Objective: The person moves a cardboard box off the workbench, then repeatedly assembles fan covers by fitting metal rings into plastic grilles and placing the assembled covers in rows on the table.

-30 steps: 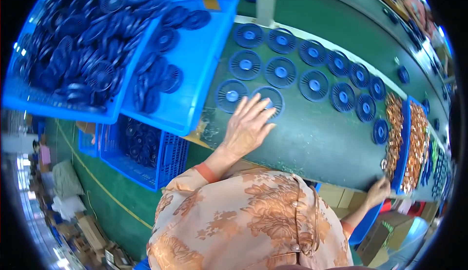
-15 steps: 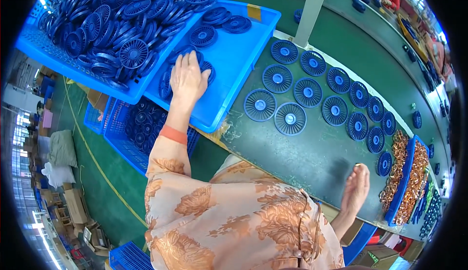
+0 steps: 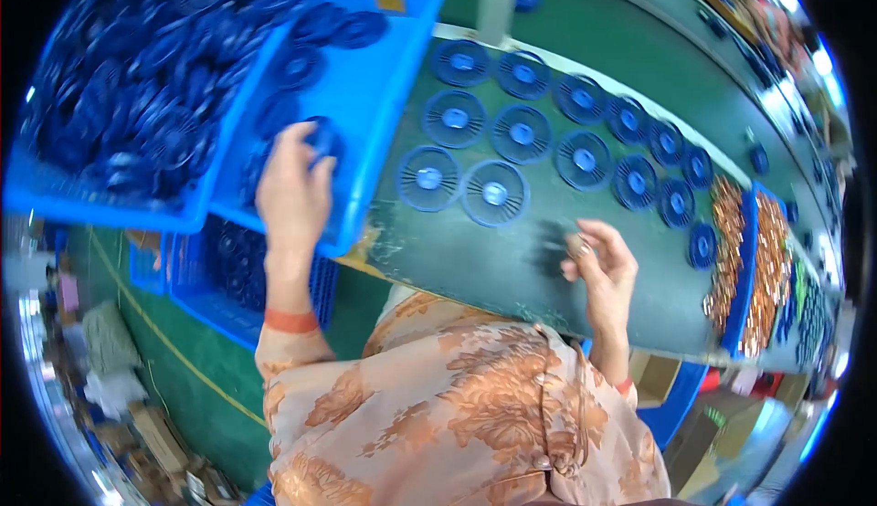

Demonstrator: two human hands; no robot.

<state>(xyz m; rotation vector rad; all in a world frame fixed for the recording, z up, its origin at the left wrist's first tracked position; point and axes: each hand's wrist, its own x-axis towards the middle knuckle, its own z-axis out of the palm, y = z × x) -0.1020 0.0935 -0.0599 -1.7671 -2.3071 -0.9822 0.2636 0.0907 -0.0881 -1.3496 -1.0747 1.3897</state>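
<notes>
My left hand (image 3: pixel 294 191) is over the shallow blue tray (image 3: pixel 365 127), its thumb and fingers closed on the edge of a round blue slotted grille (image 3: pixel 325 141). More such grilles lie beneath and beyond it in the tray, blurred by motion. Above the dark green worktop (image 3: pixel 448 259), my right hand (image 3: pixel 605 268) pinches with thumb and forefinger. A small brownish thing shows at its fingertips, too small to make out. Between the hands and beyond them, several round blue grilles (image 3: pixel 495 194) with pale centres lie flat in rows.
A large blue crate (image 3: pixel 110 206) heaped with grilles rests at the left, overlapping the tray. On the right, a narrow blue bin (image 3: pixel 744 273) stands among copper-coloured metal pieces (image 3: pixel 726 268). A pale post (image 3: pixel 501 4) rises at the back edge. Another blue crate (image 3: pixel 210 310) is below, left.
My left hand has gone from lying over the grilles in the tray to gripping one by its edge. The right hand has moved left, away from the bin. The whole view has shifted.
</notes>
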